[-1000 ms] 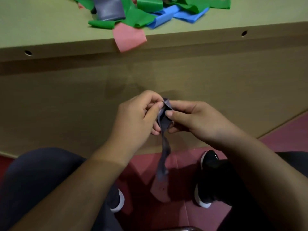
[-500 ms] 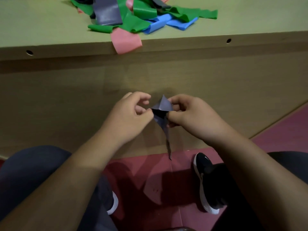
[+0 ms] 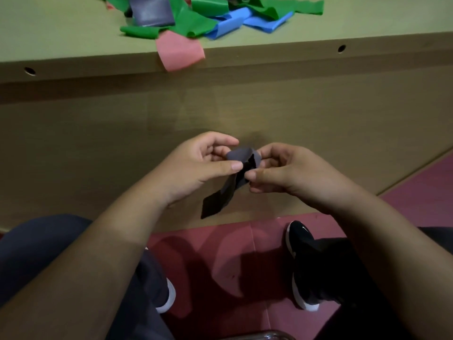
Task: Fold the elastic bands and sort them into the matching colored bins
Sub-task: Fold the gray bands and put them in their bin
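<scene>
A dark grey elastic band hangs between my two hands, in front of the table's wooden side panel and below the tabletop. My left hand pinches its upper folded part between thumb and fingers. My right hand pinches the same fold from the right, thumb against the band. The band's loose tail drops down and to the left. A pile of loose bands lies on the tabletop at the top: green, blue, grey and a pink one drooping over the edge. No bins are in view.
The tabletop edge runs across the upper frame, with the brown side panel below it. My knees and black shoes stand on the dark red floor.
The band's hanging tail has become shorter and wider as more of it gathered between my fingers. Both hands stayed close together with small shifts.
</scene>
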Action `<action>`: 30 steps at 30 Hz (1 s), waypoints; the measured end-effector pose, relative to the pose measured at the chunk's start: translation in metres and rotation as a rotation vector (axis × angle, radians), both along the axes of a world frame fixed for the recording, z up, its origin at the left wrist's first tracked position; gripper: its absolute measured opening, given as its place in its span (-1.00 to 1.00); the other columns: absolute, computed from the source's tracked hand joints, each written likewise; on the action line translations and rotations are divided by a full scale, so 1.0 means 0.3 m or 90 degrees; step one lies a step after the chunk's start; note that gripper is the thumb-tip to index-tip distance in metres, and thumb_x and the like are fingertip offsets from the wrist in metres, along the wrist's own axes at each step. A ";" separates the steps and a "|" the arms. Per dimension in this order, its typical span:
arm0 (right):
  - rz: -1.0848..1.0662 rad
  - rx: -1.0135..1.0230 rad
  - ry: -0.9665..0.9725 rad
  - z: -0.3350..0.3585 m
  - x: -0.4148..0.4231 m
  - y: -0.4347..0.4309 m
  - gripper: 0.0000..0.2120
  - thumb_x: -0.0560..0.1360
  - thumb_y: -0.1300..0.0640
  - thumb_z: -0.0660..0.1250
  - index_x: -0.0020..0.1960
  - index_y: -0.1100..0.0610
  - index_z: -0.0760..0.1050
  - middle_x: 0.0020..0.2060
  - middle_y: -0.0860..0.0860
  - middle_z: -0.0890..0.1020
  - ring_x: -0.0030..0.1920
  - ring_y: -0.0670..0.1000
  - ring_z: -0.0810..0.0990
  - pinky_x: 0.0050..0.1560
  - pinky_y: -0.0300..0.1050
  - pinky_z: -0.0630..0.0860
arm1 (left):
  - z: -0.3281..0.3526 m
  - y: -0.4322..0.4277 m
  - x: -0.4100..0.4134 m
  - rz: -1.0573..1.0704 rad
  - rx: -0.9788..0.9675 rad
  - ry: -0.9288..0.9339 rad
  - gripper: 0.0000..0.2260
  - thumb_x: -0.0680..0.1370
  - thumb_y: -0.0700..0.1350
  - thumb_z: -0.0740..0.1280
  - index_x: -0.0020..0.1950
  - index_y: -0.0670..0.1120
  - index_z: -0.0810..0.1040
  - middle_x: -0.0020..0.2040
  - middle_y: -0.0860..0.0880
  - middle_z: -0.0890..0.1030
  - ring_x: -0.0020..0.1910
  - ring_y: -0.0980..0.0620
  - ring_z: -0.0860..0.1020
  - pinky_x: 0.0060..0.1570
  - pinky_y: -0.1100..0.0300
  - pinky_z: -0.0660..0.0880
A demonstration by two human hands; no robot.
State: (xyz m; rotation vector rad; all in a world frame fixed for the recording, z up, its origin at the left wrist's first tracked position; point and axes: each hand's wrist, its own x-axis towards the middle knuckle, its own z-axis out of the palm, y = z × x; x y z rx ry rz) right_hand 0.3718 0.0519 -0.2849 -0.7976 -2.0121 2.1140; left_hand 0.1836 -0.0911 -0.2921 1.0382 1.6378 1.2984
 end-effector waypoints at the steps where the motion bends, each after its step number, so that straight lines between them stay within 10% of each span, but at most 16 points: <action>1: 0.008 0.035 -0.013 -0.002 0.009 0.010 -0.59 0.47 0.18 0.61 0.23 0.28 0.58 -0.05 0.19 0.65 0.00 0.10 0.72 0.22 0.09 0.70 | -0.001 0.000 -0.004 -0.006 0.009 -0.007 -0.54 0.45 -0.13 0.61 0.33 -0.08 0.61 0.12 -0.07 0.59 0.07 0.17 0.59 0.18 0.30 0.53; 5: 0.088 0.162 -0.005 0.015 0.043 0.052 -0.60 0.41 -0.03 0.67 0.07 0.10 0.57 -0.02 0.11 0.71 0.03 -0.01 0.67 0.15 0.09 0.59 | 0.001 0.006 -0.013 -0.005 0.085 -0.072 -0.68 0.48 -0.17 0.53 0.22 -0.04 0.67 -0.02 -0.01 0.56 0.01 0.11 0.54 0.13 0.24 0.50; 14: 0.081 0.016 0.235 -0.009 0.043 0.085 -0.82 0.56 0.17 0.45 -0.03 0.19 0.44 -0.01 0.11 0.65 0.09 0.04 0.62 0.20 -0.14 0.47 | 0.013 0.047 0.016 -0.040 0.105 -0.067 -0.75 0.48 -0.21 0.51 0.15 -0.10 0.63 -0.15 0.04 0.54 -0.14 0.14 0.49 -0.11 0.34 0.46; 19: 0.017 0.073 0.205 -0.011 0.021 0.083 -0.87 0.56 0.19 0.43 -0.14 0.12 0.51 -0.30 -0.07 0.52 -0.25 -0.12 0.43 -0.18 -0.24 0.35 | 0.033 0.029 -0.020 -0.102 0.004 0.210 -0.82 0.58 -0.03 0.54 -0.07 -0.10 0.62 -0.26 -0.03 0.54 -0.26 0.16 0.46 -0.26 0.25 0.38; 26: 0.079 0.359 0.019 -0.035 0.007 0.073 -0.79 0.60 0.10 0.51 -0.18 0.14 0.61 -0.40 -0.08 0.49 -0.34 -0.08 0.38 -0.31 -0.16 0.28 | -0.015 0.009 -0.074 -0.203 -0.296 0.647 -0.32 0.51 0.56 0.13 -0.39 -0.01 0.53 -0.38 -0.01 0.57 -0.36 0.07 0.54 -0.24 0.00 0.51; 30: 0.093 0.503 -0.085 -0.044 -0.013 0.067 -0.82 0.60 -0.02 0.46 -0.14 0.02 0.64 -0.41 -0.12 0.54 -0.39 -0.18 0.42 -0.32 -0.26 0.34 | -0.023 0.002 -0.086 -0.181 -0.233 0.573 -0.36 0.59 0.44 0.24 -0.39 -0.07 0.52 -0.32 0.00 0.57 -0.24 -0.01 0.59 -0.07 -0.14 0.54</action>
